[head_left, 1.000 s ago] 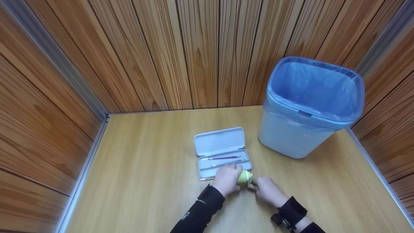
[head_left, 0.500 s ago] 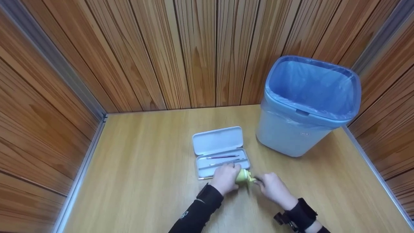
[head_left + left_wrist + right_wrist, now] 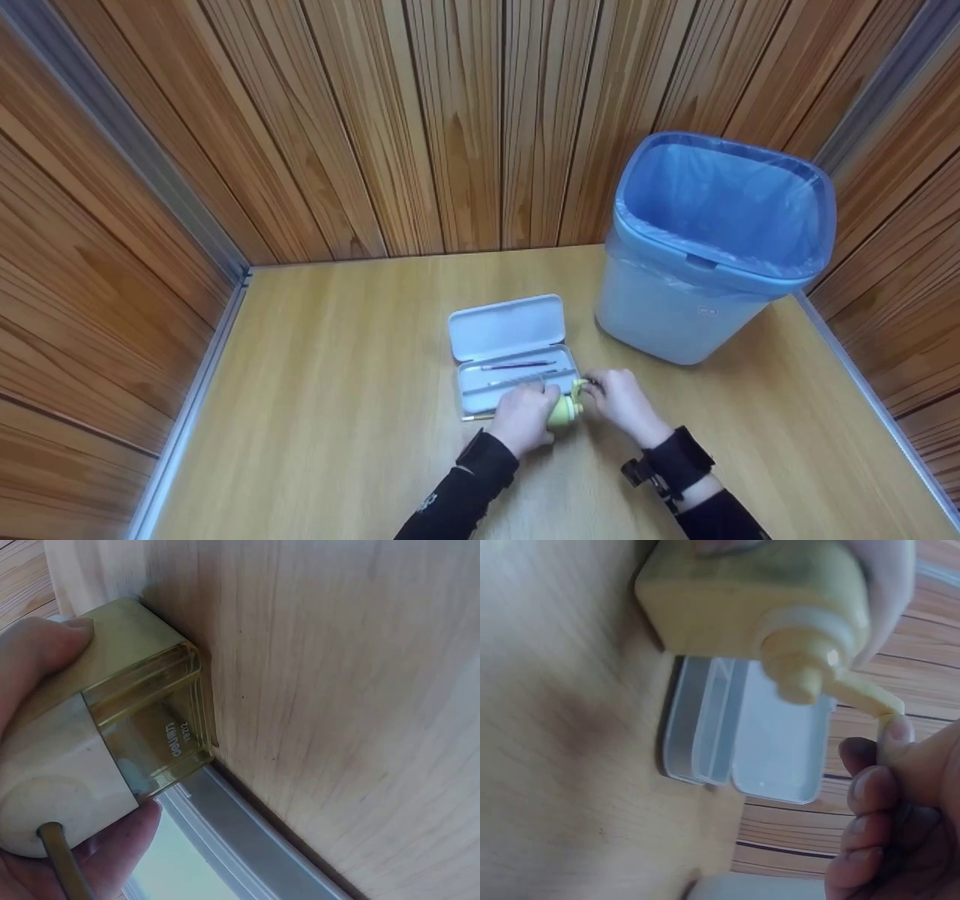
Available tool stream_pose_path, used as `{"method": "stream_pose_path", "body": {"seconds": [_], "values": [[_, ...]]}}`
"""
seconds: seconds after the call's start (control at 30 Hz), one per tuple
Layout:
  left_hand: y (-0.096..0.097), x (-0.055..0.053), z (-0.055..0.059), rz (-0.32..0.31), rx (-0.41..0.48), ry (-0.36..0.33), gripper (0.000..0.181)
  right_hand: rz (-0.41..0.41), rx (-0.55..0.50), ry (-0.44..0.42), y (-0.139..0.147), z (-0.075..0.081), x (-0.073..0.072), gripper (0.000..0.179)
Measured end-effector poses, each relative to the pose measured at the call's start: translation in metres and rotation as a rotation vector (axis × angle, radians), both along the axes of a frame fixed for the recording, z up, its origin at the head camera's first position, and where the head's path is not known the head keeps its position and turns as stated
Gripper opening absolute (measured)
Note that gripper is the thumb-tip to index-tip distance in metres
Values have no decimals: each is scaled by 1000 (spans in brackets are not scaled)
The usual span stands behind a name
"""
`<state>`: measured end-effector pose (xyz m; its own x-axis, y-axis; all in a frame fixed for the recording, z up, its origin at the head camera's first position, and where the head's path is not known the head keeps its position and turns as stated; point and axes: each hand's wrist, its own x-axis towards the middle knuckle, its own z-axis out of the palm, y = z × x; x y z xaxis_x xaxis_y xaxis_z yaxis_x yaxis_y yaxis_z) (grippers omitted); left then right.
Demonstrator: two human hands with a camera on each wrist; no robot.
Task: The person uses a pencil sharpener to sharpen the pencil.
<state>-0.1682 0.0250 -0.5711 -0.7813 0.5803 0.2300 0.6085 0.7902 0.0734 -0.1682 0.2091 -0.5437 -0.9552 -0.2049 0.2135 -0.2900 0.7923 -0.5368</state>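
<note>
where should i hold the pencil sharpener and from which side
Probably around its boxy body, from the left, as the left hand holds it: that shape should suit a palm, and the crank sticks out at the right end.

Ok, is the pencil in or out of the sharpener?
In: the left wrist view shows the pencil entering the sharpener through its pale face; the inserted end is hidden.

The head view is bright and evenly lit, fairly crisp; a soft shadow falls on the tabletop beside the bin, and pale glints streak its liner; the wall boards splay toward the edges; the left wrist view is hazy, washed out rightward; the right wrist view is dimmer, the sharpener soft with blur, one small highlight on its front.
</note>
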Motion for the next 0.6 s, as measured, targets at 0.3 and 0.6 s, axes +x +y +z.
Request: {"method": "stream_pose_path", "body": {"seconds": [0.3,0.6], "values": [[0,0,3,3,-6,-7,56,-64,-18,-126,-4,-12,-17,9],[0,1,3,1,-1,-44,55,-39,58,-157,-5,-34,-18,8]]}}
